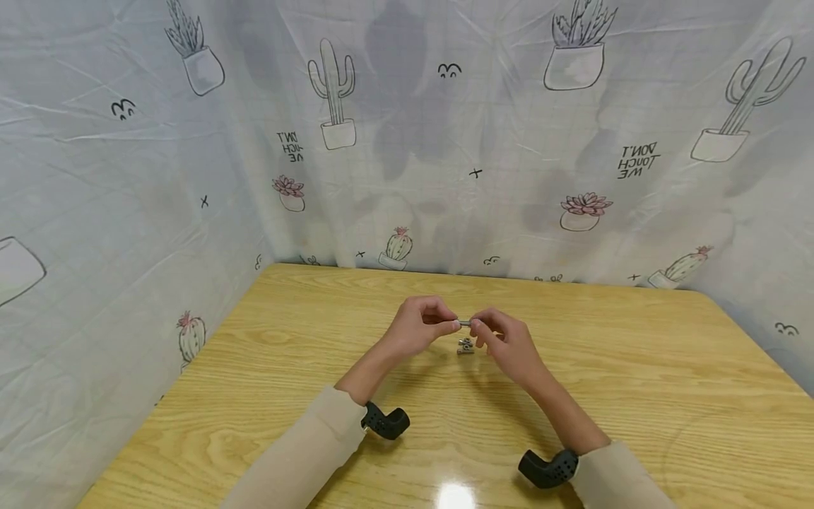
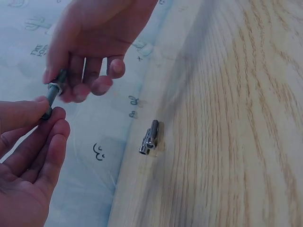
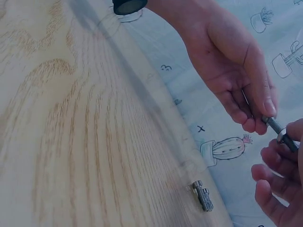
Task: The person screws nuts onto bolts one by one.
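Above the table my left hand (image 1: 410,326) pinches one end of a metal bolt (image 2: 51,96) between thumb and fingertips. A nut (image 2: 56,87) is on the bolt's threaded shank, partway along. My right hand (image 1: 509,346) has its thumb and forefinger at the nut, pinching it, while its other fingers hang loosely curled. In the right wrist view the nut (image 3: 282,134) is partly covered by these fingers. Below the hands, a small cluster of bolts and nuts (image 1: 466,346) lies on the wood. Some of its pieces overlap, so they are hard to tell apart.
The wooden table (image 1: 305,339) stretches out to both sides of the hands. A pale cloth (image 1: 420,177) printed with potted cacti hangs behind and at the sides. Black curved wrist mounts (image 1: 385,423) sit on both forearms.
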Action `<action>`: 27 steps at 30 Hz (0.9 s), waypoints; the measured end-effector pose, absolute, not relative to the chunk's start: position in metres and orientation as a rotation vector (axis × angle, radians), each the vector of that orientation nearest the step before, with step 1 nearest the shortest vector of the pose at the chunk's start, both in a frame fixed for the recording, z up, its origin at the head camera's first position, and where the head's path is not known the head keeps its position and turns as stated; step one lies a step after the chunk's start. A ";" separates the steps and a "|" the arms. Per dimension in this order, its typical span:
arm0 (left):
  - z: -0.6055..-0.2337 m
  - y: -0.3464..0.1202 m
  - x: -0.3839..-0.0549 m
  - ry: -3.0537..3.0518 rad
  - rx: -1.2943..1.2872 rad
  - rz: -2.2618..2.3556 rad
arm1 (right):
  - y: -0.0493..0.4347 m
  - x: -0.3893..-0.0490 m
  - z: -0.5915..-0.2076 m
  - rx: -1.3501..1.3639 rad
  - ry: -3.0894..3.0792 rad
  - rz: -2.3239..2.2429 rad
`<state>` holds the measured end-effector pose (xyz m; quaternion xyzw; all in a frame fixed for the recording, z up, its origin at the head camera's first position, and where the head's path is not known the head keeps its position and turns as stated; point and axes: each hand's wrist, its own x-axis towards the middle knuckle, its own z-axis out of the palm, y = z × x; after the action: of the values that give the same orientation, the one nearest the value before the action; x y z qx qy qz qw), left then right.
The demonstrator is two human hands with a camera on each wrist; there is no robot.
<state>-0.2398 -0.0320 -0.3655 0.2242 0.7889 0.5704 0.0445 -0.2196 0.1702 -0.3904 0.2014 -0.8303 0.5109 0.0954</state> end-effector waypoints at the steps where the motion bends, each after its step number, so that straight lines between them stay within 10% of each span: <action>1: -0.365 -0.032 -0.240 2.411 0.694 1.731 | 0.170 -0.220 -0.390 0.587 -2.468 1.515; 27: -0.364 -0.033 -0.241 2.390 0.667 1.763 | 0.168 -0.218 -0.385 0.612 -2.468 1.544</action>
<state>-0.2410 -0.0329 -0.3641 0.2187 0.7842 0.5786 0.0487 -0.2183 0.1683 -0.3854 0.2049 -0.8267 0.5173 0.0834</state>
